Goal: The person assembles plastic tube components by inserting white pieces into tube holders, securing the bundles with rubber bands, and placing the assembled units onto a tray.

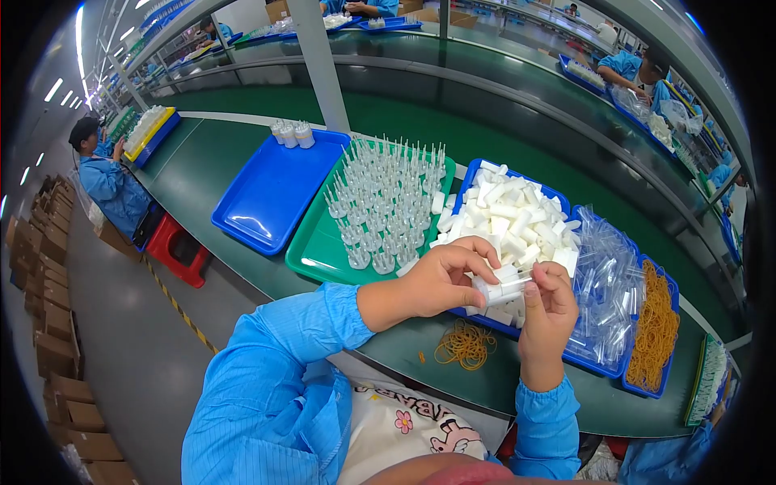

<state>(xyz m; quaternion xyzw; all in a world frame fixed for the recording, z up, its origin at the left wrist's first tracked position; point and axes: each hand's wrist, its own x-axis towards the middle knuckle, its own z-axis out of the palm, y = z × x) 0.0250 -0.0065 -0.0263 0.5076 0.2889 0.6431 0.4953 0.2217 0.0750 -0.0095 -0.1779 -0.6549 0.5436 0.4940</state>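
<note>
My left hand (436, 283) is closed around a small white-and-clear piece (503, 284), its thumb below and fingers above. On the right, my right hand (548, 311) pinches the same piece's right end between thumb and fingertips. The fingers partly hide it, so I cannot tell exactly how its parts fit together. Both hands are above the near edge of a blue tray heaped with white foam-like blocks (517, 210). To the left, a green tray (311, 250) bears many upright clear plastic pieces (380, 210) with thin pointed stems.
Further left, a blue tray (267, 202) holds several white-and-clear bundles (293, 133). Right of the blocks are trays of clear plastic tubes (606, 291) and rubber bands (653, 327). Loose rubber bands (466, 345) lie near the table edge. A person (109, 182) works at far left.
</note>
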